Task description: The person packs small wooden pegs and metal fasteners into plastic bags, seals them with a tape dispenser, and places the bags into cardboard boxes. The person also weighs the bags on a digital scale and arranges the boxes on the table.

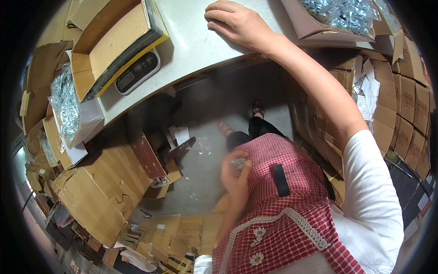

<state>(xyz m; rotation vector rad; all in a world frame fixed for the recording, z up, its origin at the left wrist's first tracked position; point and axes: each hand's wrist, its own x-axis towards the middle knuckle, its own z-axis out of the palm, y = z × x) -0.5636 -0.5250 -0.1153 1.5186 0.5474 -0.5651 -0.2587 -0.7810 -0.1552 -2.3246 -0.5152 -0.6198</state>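
Observation:
My left hand (235, 180) is held low in front of the red checked apron (287, 164), its fingers curled and smeared by motion. In its grip is a small shiny packet (239, 162) that looks like clear plastic; what it contains is too blurred to tell. My right hand (237, 23) rests on the pale tabletop (191, 55), fingers loosely stretched and slightly bent, holding nothing. To its right stands an open box (315, 27) filled with clear bags of metal parts (340, 16).
On the table's left, an open cardboard box (114, 41) sits over a scale (137, 73). Beside it is another box of bagged metal parts (68, 100). A large carton (100, 196) stands below at left. Cartons (408, 105) are stacked at right.

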